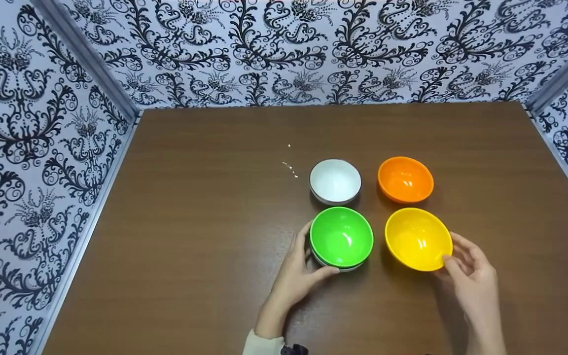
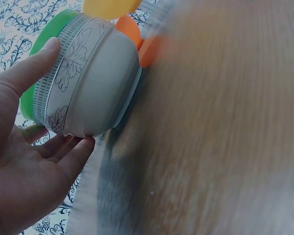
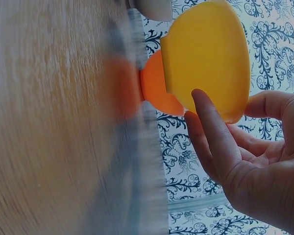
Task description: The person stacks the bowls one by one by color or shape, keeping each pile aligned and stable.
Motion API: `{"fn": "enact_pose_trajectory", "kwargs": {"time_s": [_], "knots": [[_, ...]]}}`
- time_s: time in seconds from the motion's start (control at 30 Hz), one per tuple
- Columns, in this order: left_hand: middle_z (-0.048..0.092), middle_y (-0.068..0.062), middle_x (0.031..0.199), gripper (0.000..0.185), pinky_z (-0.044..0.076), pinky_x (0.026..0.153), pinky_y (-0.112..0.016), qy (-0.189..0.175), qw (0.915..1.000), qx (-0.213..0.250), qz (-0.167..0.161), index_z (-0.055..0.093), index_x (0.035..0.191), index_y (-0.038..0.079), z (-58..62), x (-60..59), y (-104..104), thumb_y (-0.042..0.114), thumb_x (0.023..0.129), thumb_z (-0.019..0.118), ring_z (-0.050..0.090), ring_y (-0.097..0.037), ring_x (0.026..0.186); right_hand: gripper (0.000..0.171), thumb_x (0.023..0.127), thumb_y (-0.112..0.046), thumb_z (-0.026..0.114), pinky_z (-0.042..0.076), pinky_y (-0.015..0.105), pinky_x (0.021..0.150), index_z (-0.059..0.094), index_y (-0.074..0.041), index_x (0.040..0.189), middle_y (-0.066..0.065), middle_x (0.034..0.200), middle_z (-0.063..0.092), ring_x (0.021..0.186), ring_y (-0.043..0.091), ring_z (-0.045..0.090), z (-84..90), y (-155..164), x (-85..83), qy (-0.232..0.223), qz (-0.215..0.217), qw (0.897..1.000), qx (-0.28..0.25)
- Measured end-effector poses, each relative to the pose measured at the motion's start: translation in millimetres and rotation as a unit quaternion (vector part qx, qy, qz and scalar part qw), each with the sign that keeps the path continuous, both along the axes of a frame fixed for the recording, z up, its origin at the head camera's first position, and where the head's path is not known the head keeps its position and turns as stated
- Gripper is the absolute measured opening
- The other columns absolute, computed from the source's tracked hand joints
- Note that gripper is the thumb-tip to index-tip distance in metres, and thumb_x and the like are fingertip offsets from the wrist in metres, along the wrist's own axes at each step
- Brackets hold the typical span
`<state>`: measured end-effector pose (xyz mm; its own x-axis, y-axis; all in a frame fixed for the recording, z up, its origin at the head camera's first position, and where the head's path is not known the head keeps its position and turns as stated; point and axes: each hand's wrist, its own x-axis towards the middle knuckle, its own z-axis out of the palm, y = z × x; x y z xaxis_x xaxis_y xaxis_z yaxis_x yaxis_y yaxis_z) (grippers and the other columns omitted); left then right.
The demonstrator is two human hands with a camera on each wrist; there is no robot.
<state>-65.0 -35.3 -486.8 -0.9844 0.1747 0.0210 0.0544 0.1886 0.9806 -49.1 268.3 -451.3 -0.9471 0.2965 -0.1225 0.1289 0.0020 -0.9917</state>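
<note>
A green bowl (image 1: pixel 341 235) sits nested in a white bowl with a grey leaf pattern (image 2: pixel 90 73). My left hand (image 1: pixel 296 273) grips this pair from the left, its thumb near the rim and its fingers around the far side and underside. On the right, a yellow bowl (image 1: pixel 417 236) is held off the table by my right hand (image 1: pixel 474 276). The right thumb lies at its rim, with fingers under its outer side, as the right wrist view shows (image 3: pixel 206 58). Both bowls face upward.
Behind the green bowl stands a white bowl (image 1: pixel 336 181) with a dark rim. An orange bowl (image 1: pixel 405 179) rests on the brown table (image 1: pixel 205 197) behind the yellow one. Small white specks (image 1: pixel 291 170) lie left of the white bowl. Patterned panels (image 1: pixel 284 54) border the table.
</note>
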Motion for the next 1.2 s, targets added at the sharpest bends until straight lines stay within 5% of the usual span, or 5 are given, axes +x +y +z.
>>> {"fn": "enact_pose_trajectory", "kwargs": {"time_s": [1.2], "knots": [[0.033,-0.010,0.158,0.100,0.039,0.118,-0.040,-0.007,1.0000,0.003,-0.001,0.027,0.155,0.016,0.4,0.3,0.1,0.030,0.076,0.087,0.036,-0.026,0.147,0.040,0.093,0.009,0.059,0.062,0.020,0.064,0.063,-0.018,0.124,-0.015,0.106,0.072,0.087,0.000,0.071,8.9,-4.4,4.0,0.047,0.006,0.998,-0.035]]}}
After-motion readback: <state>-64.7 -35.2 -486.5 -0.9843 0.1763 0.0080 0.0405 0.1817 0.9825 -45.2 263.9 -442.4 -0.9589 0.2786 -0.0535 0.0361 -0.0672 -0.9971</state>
